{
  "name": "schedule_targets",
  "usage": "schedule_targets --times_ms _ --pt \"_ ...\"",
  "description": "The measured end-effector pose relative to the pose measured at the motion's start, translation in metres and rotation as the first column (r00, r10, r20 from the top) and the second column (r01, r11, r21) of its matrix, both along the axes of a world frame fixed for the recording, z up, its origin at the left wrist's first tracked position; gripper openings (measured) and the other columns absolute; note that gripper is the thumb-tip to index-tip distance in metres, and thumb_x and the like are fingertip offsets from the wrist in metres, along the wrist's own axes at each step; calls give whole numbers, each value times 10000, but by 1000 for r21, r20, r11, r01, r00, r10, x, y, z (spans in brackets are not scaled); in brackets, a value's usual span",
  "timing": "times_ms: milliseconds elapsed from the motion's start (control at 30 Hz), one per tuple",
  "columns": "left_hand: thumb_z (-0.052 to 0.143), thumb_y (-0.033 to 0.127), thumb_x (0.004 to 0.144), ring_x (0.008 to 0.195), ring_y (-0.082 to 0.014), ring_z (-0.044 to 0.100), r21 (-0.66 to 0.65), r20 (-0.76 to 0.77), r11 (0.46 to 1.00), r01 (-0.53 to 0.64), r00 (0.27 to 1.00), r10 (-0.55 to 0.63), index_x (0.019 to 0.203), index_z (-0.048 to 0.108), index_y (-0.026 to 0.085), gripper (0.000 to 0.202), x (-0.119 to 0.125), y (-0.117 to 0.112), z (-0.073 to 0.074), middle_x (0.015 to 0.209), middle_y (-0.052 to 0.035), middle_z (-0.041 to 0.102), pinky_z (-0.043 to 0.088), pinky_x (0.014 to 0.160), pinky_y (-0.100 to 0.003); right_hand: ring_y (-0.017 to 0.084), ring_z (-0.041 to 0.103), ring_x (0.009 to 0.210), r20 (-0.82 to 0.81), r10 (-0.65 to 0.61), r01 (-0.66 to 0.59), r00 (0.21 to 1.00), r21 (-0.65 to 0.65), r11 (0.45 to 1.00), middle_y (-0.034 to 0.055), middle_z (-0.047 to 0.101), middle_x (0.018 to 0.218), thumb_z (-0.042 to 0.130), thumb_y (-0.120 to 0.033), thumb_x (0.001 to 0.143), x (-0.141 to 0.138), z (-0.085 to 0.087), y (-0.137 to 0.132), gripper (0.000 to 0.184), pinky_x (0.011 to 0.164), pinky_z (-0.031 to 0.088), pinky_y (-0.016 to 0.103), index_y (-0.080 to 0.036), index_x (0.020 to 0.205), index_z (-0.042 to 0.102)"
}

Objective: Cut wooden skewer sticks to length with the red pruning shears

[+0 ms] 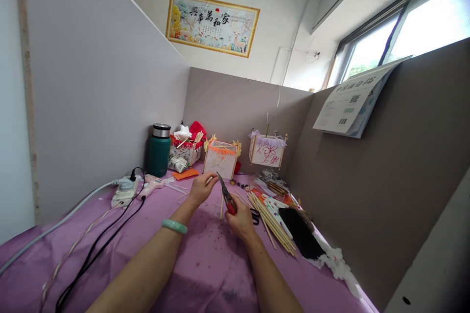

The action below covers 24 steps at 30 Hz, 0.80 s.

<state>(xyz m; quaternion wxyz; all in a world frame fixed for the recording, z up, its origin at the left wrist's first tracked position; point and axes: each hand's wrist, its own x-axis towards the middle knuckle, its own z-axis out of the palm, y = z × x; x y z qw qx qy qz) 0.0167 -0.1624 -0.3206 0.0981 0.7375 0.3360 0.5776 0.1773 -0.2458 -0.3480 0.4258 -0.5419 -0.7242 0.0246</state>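
Observation:
My right hand [240,220] is wrapped round the red handles of pruning shears [224,193], whose dark metal jaws point up and to the left. Just left of the jaw tips, my left hand [202,189] is closed in a pinch on what looks like a short piece of wooden stick [209,180]. A green bangle [174,226] circles the left wrist. Beyond both hands stands a white paper lantern [220,160] with orange trim. One loose wooden stick [221,208] lies on the cloth between the hands.
A bundle of wooden sticks [273,227], black scissors [254,216] and a black phone [301,232] lie to the right. Leftward are a green bottle [158,154], a pink glue gun [151,185] and a power strip [125,193] with cords. A purple-trimmed lantern [267,150] hangs behind.

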Motion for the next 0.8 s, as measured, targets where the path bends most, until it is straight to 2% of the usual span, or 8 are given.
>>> schedule_targets --times_ms 100,200,267,400,500,600,733,800 --pt "405 396 899 692 -138 594 8 -141 990 -143 980 143 869 604 174 300 1 0 -2 764 -38 659 393 638 -223 186 589 851 62 -139 136 988 39 990 51 634 1021 493 -198 667 2 -4 2 593 741 439 267 -201 1260 496" --pt "350 429 916 680 -160 601 -2 -275 947 -321 911 308 915 582 177 343 3 -4 -3 759 -50 658 360 601 -237 249 545 990 168 -334 330 927 56 942 122 590 1098 543 -305 710 4 -6 3 621 824 412 334 -159 1307 452" --pt "332 453 917 705 -174 612 4 -340 924 -382 868 361 946 564 184 357 5 -8 -2 786 -57 662 356 600 -245 283 511 1037 242 -411 410 879 56 910 145 579 1088 571 -366 717 5 -7 3 632 860 384 373 -139 1296 461" --pt "304 452 918 798 -216 623 -8 -452 887 -462 793 409 1021 517 178 362 7 -11 -1 923 -95 645 389 634 -277 314 461 1085 303 -484 497 821 38 867 176 547 1126 593 -479 717 5 -9 3 708 893 338 421 -114 1304 439" --pt "303 361 917 833 -258 620 -62 -593 840 -539 697 404 1057 501 149 322 7 -5 -7 1018 -143 602 425 658 -329 327 439 1106 325 -495 522 806 7 853 186 537 1142 602 -542 698 4 -12 5 766 903 313 450 -117 1310 423" --pt "325 284 899 904 -285 606 -113 -707 827 -551 629 323 1084 511 124 307 4 2 -17 1067 -175 571 449 709 -377 335 438 1106 349 -471 514 811 -39 857 179 542 1145 611 -593 669 2 -15 7 786 891 312 466 -145 1292 442" --pt "417 223 843 1012 -309 558 -151 -815 809 -568 535 223 1074 566 90 306 1 7 -27 1073 -207 569 444 796 -405 334 447 1101 358 -469 523 807 -65 850 164 562 1133 535 -638 723 3 -15 8 665 890 301 476 -175 1201 531" --pt "444 246 832 1039 -317 538 -150 -831 805 -574 514 212 1070 589 89 320 -1 8 -29 1085 -212 568 438 819 -410 329 454 1092 359 -469 526 807 -74 847 156 578 1112 493 -633 763 6 -15 8 607 884 300 468 -180 1159 565"
